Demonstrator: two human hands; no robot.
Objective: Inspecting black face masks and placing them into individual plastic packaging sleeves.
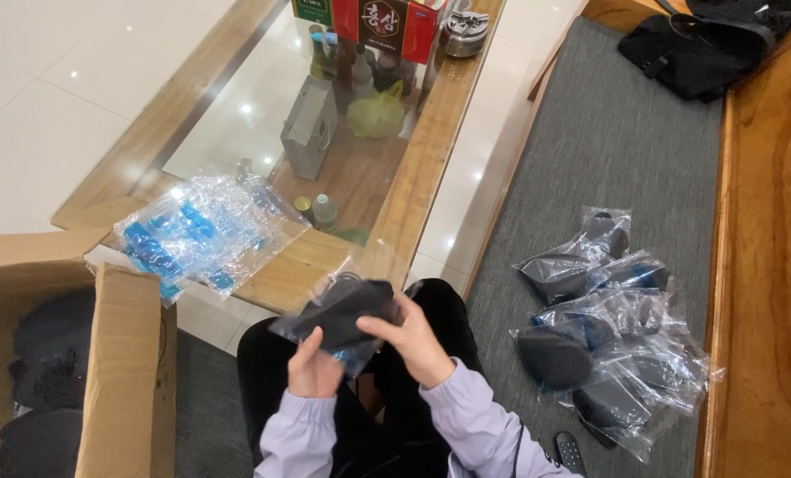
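Note:
Both hands hold one clear plastic bag with a black item inside [347, 312], over my lap. My left hand [313, 367] grips its lower left edge. My right hand [417, 343] clasps its right side, fingers curled over the black item. To my right, a pile of several similar bagged black items [603, 332] lies on the grey cushion [608, 142]. A heap of clear bags with blue parts [196, 232] rests on the corner of the glass-topped wooden table [413, 177], left of my hands.
An open cardboard box [121, 372] with dark items inside stands at the lower left. Bottles, a yellow-green bag and cartons show under the table's glass top. A black bag [696, 44] lies at the upper right. A remote control [571, 451] lies by my right elbow.

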